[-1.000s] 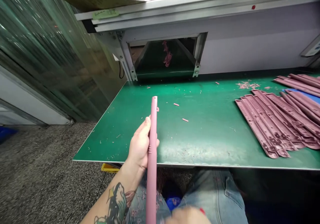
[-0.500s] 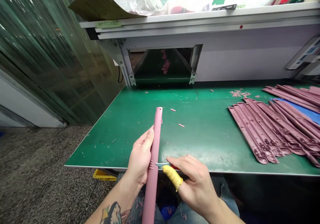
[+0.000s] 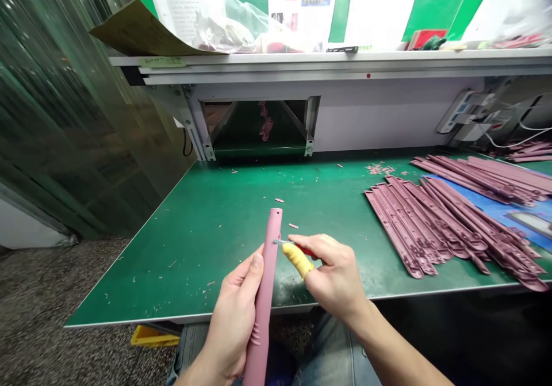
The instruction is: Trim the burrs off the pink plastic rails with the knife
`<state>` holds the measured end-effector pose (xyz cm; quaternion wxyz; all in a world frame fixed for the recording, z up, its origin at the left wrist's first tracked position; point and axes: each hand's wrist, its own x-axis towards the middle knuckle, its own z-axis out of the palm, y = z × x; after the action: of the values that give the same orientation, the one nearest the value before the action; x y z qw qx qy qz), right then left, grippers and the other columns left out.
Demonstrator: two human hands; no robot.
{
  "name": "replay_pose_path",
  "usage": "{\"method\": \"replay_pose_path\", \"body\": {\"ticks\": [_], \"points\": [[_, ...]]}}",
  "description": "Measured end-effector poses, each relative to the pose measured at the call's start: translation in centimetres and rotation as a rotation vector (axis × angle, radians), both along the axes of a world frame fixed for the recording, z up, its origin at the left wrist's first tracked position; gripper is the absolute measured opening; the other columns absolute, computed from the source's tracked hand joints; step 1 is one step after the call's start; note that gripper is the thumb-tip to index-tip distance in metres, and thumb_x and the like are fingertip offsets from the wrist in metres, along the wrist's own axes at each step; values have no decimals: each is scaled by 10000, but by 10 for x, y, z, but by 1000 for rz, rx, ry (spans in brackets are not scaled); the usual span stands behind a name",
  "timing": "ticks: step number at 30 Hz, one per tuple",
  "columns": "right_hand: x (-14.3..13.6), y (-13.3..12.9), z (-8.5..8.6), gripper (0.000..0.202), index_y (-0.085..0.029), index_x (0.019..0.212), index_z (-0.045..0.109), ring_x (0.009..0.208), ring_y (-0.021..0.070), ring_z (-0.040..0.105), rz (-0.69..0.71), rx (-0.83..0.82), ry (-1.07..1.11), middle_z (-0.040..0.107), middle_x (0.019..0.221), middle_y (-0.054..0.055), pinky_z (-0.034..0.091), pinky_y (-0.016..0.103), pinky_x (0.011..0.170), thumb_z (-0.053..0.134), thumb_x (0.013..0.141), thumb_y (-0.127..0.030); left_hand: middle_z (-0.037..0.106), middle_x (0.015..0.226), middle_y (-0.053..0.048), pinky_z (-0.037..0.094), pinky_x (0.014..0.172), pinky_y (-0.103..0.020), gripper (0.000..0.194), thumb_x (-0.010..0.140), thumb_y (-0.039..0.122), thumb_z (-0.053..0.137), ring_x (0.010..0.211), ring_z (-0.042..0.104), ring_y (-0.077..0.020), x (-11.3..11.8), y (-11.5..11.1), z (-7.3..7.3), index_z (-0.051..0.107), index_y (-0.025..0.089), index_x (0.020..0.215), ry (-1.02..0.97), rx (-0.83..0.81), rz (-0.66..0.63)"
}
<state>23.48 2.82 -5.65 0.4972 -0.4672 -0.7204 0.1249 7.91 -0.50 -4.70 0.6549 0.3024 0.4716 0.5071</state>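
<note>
A long pink plastic part [image 3: 266,285] points away from me, its far end over the green table. My left hand [image 3: 237,311] is wrapped round it from the left, thumb on top. My right hand [image 3: 330,268], with a yellow cover on its thumb, grips a small red-handled knife [image 3: 306,251]. The knife's thin blade touches the right edge of the pink part near its far end. Two small pink scraps lie beyond and beside that end.
Rows of pink parts [image 3: 405,225] lie on the right of the green table [image 3: 194,248], some on a blue sheet [image 3: 491,209]. A conveyor opening [image 3: 259,136] is at the back, under a shelf [image 3: 259,67]. A yellow bin [image 3: 155,336] stands below the left front edge.
The blade has moved from the middle of the pink part up to near its far end. My left hand and the part sit lower in view. The view has turned to the right.
</note>
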Motion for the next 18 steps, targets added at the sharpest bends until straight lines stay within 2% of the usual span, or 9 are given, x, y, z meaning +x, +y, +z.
{"method": "replay_pose_path", "body": {"ticks": [3,5,8,10,12,15,18], "points": [[9,14,8,197,-197,1010,715,781,177,637,-73,4,67,724,921,61,491,298,710,621,842,-240,371,476,75,268,302,-142,479,809,488,619,358,284,-45,1,-7,-3,622,236,1217,-46,-5,-53],[16,20,11,229,-198,1065,688,811,167,627,-82,-21,149,701,953,57,485,283,724,548,900,-273,432,557,60,292,327,-137,532,780,495,652,397,287,-37,-1,-10,-5,588,247,1247,-121,22,-83],[21,19,9,292,-210,1134,637,699,133,585,1,-130,180,639,794,14,461,243,644,410,971,-295,472,616,57,285,333,-124,558,766,423,697,408,296,-24,-8,-11,-9,548,242,1272,-91,38,-129],[18,15,5,290,-209,1099,634,650,127,557,81,-186,101,601,727,-2,438,233,610,387,981,-302,490,606,51,356,362,-141,492,808,403,655,416,372,-38,-14,-7,-13,563,194,1243,15,13,-123],[12,10,0,259,-199,1029,640,684,136,569,141,-189,-14,621,763,8,430,238,626,432,967,-340,518,608,42,412,374,-169,486,828,431,618,428,439,-62,-16,-2,-18,557,171,1234,55,-15,-92],[2,9,-5,344,-190,988,643,743,166,603,161,-150,-200,658,828,33,430,254,652,503,914,-495,561,637,43,371,314,-158,551,793,436,660,386,442,-60,-14,2,-26,506,219,1276,-9,-28,-83],[-3,15,-4,500,-172,966,647,769,190,622,118,-92,-358,666,821,57,437,281,725,429,896,-616,571,604,41,323,315,-137,501,796,423,666,348,441,-43,-9,2,-31,553,216,1238,-77,-20,-114]]}}
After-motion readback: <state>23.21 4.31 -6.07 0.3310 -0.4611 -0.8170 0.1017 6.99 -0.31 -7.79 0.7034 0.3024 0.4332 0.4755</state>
